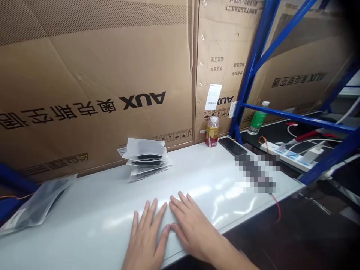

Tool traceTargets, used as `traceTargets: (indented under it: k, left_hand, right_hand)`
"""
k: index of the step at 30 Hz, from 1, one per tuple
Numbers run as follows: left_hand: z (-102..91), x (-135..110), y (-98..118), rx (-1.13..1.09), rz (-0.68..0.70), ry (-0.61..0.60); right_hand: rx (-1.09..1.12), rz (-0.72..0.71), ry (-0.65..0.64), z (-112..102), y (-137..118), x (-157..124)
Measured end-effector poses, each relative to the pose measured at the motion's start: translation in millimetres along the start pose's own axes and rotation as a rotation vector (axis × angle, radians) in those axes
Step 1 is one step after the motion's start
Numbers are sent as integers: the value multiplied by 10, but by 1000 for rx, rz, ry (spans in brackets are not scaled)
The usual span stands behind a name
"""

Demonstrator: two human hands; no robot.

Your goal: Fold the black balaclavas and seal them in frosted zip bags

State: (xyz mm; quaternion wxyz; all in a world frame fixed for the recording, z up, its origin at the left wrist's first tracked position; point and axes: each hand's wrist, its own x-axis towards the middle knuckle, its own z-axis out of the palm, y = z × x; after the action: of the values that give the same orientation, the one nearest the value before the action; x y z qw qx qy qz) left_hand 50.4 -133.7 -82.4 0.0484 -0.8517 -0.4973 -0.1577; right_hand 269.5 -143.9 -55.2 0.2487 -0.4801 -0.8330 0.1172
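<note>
My left hand [149,234] lies flat on the white tabletop [92,213], its fingers spread and holding nothing. Beside it my right hand [191,227] also rests on the surface with fingers stretched out, and the two thumbs nearly meet. Beyond my hands stands a stack of frosted plastic pouches [147,159] with something dark inside. Another frosted pouch [42,202] with dark contents lies at the left side of the table.
Large cardboard boxes [112,67] line the back. A drink bottle [212,132] and a black phone-like slab [233,146] are at the back right. Beyond the blue rack frame [250,75] are a green-labelled bottle [258,119] and a power strip [289,154]. A blurred-out patch covers something at right.
</note>
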Motion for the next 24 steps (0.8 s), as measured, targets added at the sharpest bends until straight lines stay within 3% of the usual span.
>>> traceTargets:
  k: [5,12,15,18,22,24]
  left_hand:
    - [-79,33,29,92,102,-3]
    - [43,-8,30,155,112,44]
    - [-81,52,-64,145,142,-8]
    - [-436,362,-311,97,209,-56]
    - [-895,1133,-777,257,35,251]
    - [-984,1509,-1011,283,74,267]
  right_hand:
    - [34,17,-94,-63,63,13]
    - [9,34,-94,-44,23,12]
    - [15,42,-127,-50,22,24]
    - [20,65,-144,-67,22,34]
    - [30,84,-163,-80,22,34]
    - [38,90,-164,-79,29,28]
